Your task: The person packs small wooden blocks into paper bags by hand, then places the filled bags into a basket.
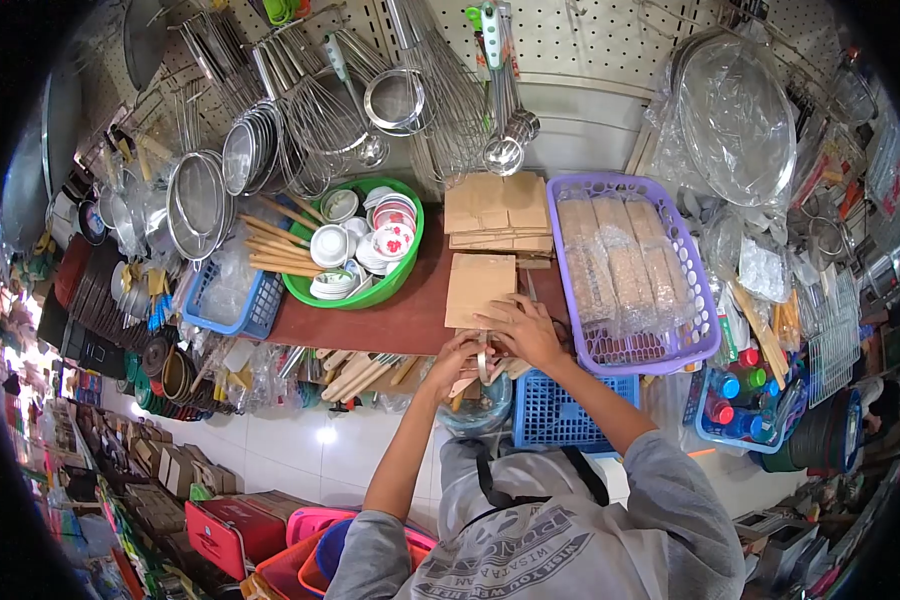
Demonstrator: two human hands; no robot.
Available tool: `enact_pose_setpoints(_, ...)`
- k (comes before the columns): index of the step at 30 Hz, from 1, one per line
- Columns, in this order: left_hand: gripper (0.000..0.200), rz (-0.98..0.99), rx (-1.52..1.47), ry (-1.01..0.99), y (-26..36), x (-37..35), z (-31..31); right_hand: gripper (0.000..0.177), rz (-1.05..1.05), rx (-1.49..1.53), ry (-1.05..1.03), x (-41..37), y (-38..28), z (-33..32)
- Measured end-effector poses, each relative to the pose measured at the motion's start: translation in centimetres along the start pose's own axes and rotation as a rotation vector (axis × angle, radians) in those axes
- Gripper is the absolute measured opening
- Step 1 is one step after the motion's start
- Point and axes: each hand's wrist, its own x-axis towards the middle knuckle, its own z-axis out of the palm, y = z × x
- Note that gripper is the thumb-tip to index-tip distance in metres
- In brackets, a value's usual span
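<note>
A flat piece of brown cardboard (481, 285) lies at the front edge of the reddish-brown shelf. Just below it, my left hand (454, 364) is closed round what looks like a roll of tape (484, 358), seen nearly edge-on. My right hand (523, 330) rests over the lower right corner of the cardboard, fingers stretched out and close to the roll. Whether the right thumb touches the roll is hidden. Behind the piece is a stack of more cardboard (498, 212).
Right of the cardboard stands a purple basket (705, 300) of bubble-wrapped packs. A green basin (410, 255) of bowls and spoons is on the left. Whisks (320, 130), strainers (198, 205) and ladles (503, 155) hang above. A blue basket (560, 410) sits below my right forearm.
</note>
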Motion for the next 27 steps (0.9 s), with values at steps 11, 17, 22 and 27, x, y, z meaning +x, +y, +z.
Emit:
enact_pose_setpoints(11, 0.045, 0.023, 0.041, -0.032, -0.3, 0.2, -0.1, 0.046, -0.082, -0.079, 0.092, -1.1, 1.4, 2.1)
enact_pose_setpoints(17, 0.048, 0.022, 0.093, 0.002, 0.3, -0.5, 0.2, 0.042, -0.061, -0.062, 0.128, -0.6, 1.5, 2.6)
enact_pose_setpoints(22, 0.047, 0.009, 0.122, 0.008, 1.4, -0.6, 0.6, 0.041, -0.047, -0.03, 0.159, -0.6, 1.4, 2.2)
enact_pose_setpoints(27, 0.048, 0.024, 0.061, 0.009, 0.9, -0.6, 0.5, 0.04, -0.006, 0.006, 0.139, -0.4, 1.1, 2.0)
